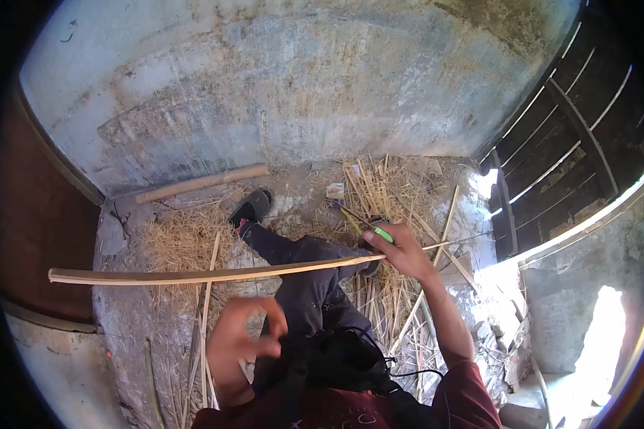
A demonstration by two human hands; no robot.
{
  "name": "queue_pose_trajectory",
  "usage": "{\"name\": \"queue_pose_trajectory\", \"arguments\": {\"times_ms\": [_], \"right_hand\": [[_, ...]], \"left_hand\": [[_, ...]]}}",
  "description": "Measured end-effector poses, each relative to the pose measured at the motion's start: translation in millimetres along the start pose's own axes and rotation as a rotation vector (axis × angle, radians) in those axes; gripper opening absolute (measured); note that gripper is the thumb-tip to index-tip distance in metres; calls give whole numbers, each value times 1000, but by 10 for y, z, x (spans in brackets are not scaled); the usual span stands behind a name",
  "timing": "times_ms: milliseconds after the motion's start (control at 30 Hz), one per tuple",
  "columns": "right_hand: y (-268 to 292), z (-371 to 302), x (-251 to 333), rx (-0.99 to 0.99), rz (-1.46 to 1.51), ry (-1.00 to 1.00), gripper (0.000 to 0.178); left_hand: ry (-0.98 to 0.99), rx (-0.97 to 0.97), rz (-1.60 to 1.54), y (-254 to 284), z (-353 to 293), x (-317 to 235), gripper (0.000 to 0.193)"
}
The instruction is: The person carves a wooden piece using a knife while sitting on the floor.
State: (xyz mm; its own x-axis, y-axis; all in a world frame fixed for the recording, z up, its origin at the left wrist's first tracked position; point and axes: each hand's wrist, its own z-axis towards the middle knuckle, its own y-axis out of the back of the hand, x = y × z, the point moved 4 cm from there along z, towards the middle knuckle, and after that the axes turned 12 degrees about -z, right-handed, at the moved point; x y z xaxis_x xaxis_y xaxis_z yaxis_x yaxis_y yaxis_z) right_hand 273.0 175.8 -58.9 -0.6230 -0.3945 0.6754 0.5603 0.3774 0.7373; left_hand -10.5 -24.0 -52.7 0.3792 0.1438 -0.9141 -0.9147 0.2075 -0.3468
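A long, pale bamboo strip [193, 277] lies level across the view above my legs, its thicker end far to the left. My right hand [404, 252] is closed round the strip near its right part. The same hand grips a knife [383, 234] with a bright green handle, its thin dark blade pointing up and left. Below the strip, apart from it, is my left hand [247, 336]. Its fingers are curved with a gap between thumb and fingertips, nothing in them, and slightly blurred.
Straw-like shavings [179, 239] and split strips [383, 186] litter the floor around my legs. A bamboo pole [202, 183] lies along the stained wall [300, 86]. A small box [335, 191] sits among the shavings. Dark slatted boards [558, 143] stand at the right.
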Motion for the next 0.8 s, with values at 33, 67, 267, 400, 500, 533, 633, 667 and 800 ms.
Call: {"name": "queue_pose_trajectory", "arguments": {"times_ms": [33, 67, 267, 400, 500, 533, 633, 667, 800], "right_hand": [[-55, 5, 82, 46, 82, -47, 43], [-82, 17, 79, 36, 85, -43, 43], [-336, 47, -131, 7, 99, 20, 42], [-448, -2, -170, -7, 131, -23, 41], [-527, -137, -353, 10, 219, -169, 42], [-532, -187, -447, -143, 182, -121, 43], [-437, -429, -700, -249, 167, -133, 47], [-414, -505, -771, -201, 183, -173, 49], [-472, -873, -713, -146, 145, -194, 48]], "left_hand": [[-22, -32, 216, 272, 84, 182, 67], [-152, -118, 141, 314, 191, 218, 83], [-573, -316, -181, -85, 876, -220, 102], [-566, 175, -448, -98, 952, -193, 75], [-582, 119, -532, -313, 1083, -99, 64], [-578, 53, -554, -359, 1116, -67, 64], [-505, 46, -515, -476, 1276, 49, 62], [-464, 73, -496, -501, 1322, 109, 61], [-337, 155, -420, -596, 1413, 363, 62]]}}
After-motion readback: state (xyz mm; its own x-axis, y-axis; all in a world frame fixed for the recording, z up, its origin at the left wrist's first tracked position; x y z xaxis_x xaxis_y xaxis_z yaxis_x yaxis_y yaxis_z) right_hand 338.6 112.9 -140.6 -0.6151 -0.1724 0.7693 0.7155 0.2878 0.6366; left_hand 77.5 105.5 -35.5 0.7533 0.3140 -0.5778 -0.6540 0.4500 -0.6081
